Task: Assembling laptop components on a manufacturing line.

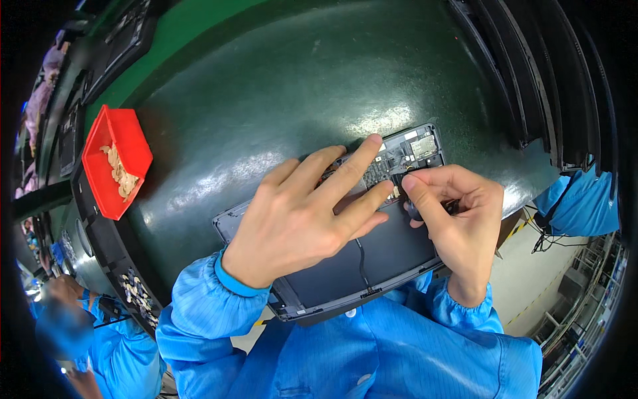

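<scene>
Label-like pale patches (423,147) on opened laptop (332,269), any print too small to read. Laptop, matte dark grey, lay at desk's (266,100) six o'clock, circuit board (377,175) bare. My left hand (299,219) spread over board; right hand (462,216) pinched dark piece (413,212).

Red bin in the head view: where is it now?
In the head view, the red bin is at the left, by the green table's left edge, left of the left hand.
</scene>
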Motion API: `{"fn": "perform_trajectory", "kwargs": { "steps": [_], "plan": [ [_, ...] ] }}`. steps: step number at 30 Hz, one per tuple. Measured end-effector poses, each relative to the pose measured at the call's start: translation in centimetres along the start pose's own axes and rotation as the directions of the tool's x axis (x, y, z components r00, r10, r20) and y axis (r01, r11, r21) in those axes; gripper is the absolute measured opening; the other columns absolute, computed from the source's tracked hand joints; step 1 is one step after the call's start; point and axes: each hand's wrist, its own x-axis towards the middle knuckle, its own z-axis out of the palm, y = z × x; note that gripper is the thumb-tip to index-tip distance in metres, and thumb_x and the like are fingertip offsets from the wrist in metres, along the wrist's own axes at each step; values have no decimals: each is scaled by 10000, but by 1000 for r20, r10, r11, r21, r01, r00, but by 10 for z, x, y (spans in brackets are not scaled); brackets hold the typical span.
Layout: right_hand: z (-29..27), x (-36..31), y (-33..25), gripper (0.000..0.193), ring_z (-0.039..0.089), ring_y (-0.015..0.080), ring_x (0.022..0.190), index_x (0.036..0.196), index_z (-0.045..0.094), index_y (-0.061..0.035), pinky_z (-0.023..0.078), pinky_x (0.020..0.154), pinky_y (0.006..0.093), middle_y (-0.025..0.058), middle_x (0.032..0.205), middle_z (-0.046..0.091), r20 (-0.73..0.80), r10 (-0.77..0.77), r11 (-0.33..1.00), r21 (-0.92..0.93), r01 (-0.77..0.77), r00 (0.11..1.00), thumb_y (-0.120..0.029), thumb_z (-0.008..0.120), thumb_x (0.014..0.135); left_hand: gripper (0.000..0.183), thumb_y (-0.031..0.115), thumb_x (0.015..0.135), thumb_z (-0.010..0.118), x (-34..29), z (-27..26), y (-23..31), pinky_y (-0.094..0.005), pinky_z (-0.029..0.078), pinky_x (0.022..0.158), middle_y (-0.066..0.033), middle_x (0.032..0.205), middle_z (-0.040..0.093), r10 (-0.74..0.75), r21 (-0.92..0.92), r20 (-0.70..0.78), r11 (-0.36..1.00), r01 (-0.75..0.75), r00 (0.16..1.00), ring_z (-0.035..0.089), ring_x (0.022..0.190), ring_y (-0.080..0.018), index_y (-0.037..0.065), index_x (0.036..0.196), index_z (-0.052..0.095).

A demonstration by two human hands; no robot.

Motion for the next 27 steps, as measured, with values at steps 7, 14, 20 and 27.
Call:
{"fn": "perform_trajectory", "kwargs": {
  "steps": [7, 14, 20, 27],
  "plan": [
    [1, 1, 0, 69, 663, 76, 609, 912, 765, 51, 496, 567, 216, 65, 702, 734, 2, -17, 999, -39, 17, 1000, -17, 761, 922, 400, 335, 750, 873, -2, 2, 1, -376, 635, 793, -140, 1399, 670, -22, -13, -7, 1000, 22, 1000, 724, 1043, -283, 183, 1113, 804],
    [1, 1, 1, 58, 680, 79, 636, 907, 765, 47, 511, 589, 220, 61, 704, 736, 15, -37, 998, -59, 38, 999, -9, 757, 916, 397, 328, 752, 874, -2, 2, 1, -381, 634, 797, -151, 1394, 671, -29, -29, -13, 999, 29, 999, 724, 1050, -290, 181, 1114, 804],
    [0, 2, -1, 62, 682, 77, 643, 900, 766, 47, 518, 596, 229, 58, 705, 737, 40, -50, 993, -105, 54, 998, -8, 742, 916, 396, 328, 756, 869, -1, 3, 1, -377, 631, 789, -152, 1389, 671, -23, -10, -19, 1000, 23, 1000, 724, 1039, -283, 184, 1119, 805],
    [0, 5, -2, 83, 679, 78, 632, 881, 759, 51, 516, 591, 231, 61, 691, 731, 55, -37, 993, -111, 43, 998, -19, 732, 918, 392, 328, 755, 855, 3, 0, -4, -360, 603, 735, -114, 1347, 667, -10, -44, 7, 999, 10, 1000, 697, 945, -249, 195, 1119, 805]
  ]
}}
